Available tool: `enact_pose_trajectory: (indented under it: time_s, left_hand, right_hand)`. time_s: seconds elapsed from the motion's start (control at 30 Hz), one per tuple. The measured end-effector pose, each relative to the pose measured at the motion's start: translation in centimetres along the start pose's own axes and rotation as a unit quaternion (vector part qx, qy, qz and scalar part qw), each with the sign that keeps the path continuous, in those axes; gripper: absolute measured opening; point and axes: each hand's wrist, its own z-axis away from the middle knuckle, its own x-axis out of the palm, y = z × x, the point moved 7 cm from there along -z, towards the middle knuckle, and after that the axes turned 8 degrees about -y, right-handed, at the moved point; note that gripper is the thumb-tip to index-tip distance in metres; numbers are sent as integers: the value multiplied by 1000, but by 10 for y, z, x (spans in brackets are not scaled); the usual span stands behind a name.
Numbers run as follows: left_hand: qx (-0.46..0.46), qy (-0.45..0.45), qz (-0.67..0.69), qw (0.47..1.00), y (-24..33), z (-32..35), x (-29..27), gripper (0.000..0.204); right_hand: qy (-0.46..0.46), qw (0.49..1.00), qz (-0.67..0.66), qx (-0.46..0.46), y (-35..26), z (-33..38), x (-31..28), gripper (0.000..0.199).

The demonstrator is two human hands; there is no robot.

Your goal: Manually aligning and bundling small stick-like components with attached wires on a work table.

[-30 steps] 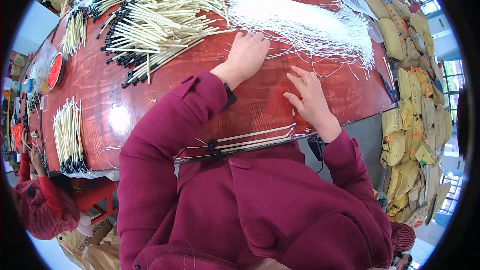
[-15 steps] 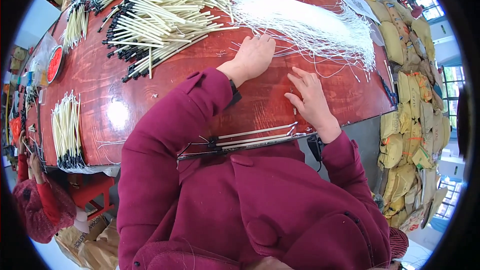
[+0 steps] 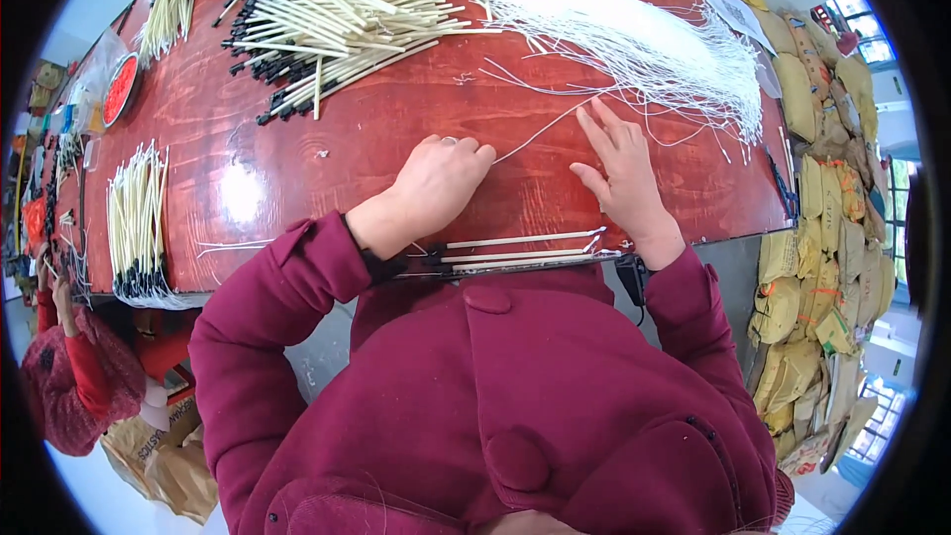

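My left hand (image 3: 436,186) is closed over the table, its fingers pinching one end of a thin white cord (image 3: 540,133). The cord runs up and right to the fingertips of my right hand (image 3: 626,166), whose fingers are spread. Whether those fingertips touch the cord I cannot tell. Beyond them lies a thick bundle of white cords (image 3: 629,35), with a few strands straying loose toward me. Close to the table's front edge, near my body, rest pale sticks (image 3: 530,242) with black ends at the left and thin white cord at the right.
A heap of pale sticks with black ends (image 3: 342,15) covers the far left. A neat bundle of similar sticks (image 3: 137,213) lies at the left edge, below a bowl of red bits (image 3: 121,89). Scissors-like blue tool (image 3: 783,188) lies at right. Another person (image 3: 79,367) works at far left.
My left hand has come from the cord bundle toward me and to the left, drawing a white cord out. My right hand stays in nearly the same place, fingers spread.
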Motion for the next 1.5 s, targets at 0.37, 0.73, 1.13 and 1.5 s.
enact_pose_trajectory:
  time_s: [0.37,0.73,1.13,1.5]
  left_hand:
    - [-78,114,92,986,-36,86,-30,9]
    - [-335,162,331,867,-94,163,-40,25]
    - [-340,87,142,926,-87,163,-54,19]
    - [-181,235,-221,929,-141,106,-152,16]
  right_hand:
    - [-82,992,28,-93,-51,-6,19,64]
    - [-80,991,-21,-105,-67,9,17,60]
    - [-82,990,-64,-92,-64,12,7,59]
    - [-81,992,-63,-76,-67,13,10,57]
